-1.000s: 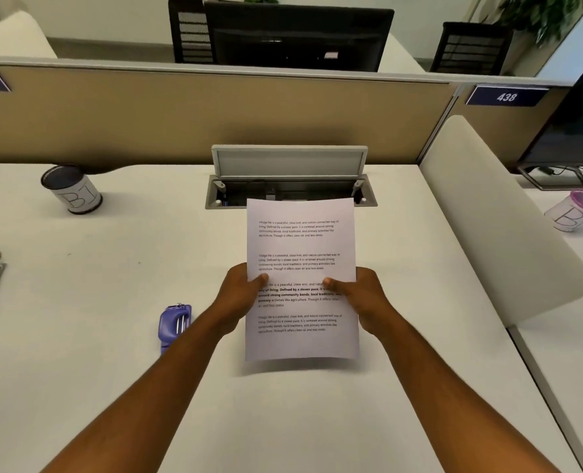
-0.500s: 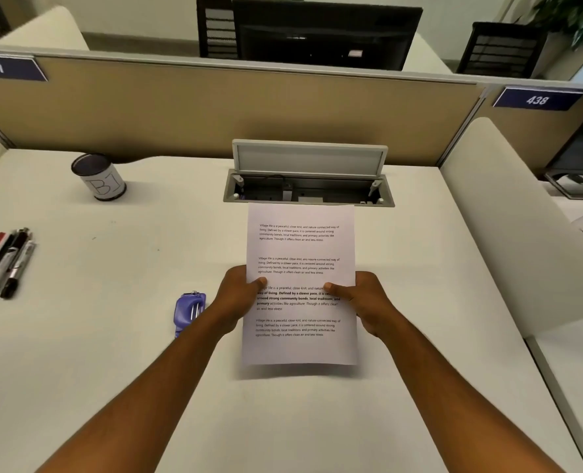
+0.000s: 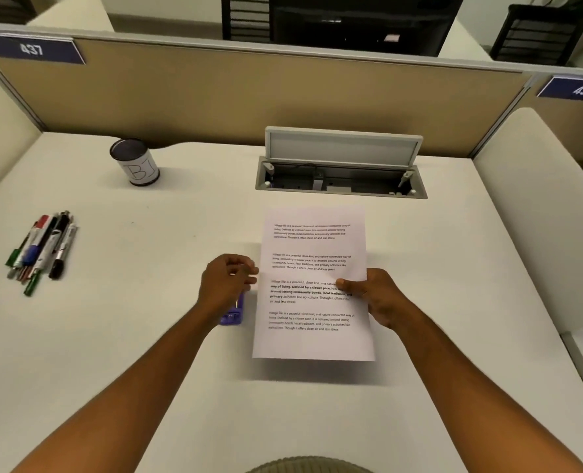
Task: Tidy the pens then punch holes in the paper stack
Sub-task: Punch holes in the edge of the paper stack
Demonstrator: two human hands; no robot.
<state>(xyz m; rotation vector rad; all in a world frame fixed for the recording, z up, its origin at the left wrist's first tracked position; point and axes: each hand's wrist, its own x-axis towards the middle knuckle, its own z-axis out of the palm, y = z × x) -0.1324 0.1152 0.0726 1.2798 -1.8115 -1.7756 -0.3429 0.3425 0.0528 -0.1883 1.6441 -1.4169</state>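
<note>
The right hand [image 3: 379,297] pinches the right edge of the paper stack [image 3: 314,285], thumb on the printed face, holding it just above the worktop [image 3: 153,336]. The left hand [image 3: 227,285] hovers just left of the paper with loosely curled fingers gripping nothing, above the purple hole punch [image 3: 232,315]. The pens [image 3: 42,249] lie bunched well to the left, with a pen cup [image 3: 136,163] marked "BJ" standing beyond them.

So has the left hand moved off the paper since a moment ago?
Yes. The left hand has let go of the paper and shifted left, now above the purple hole punch; the right hand holds the paper alone.
</note>
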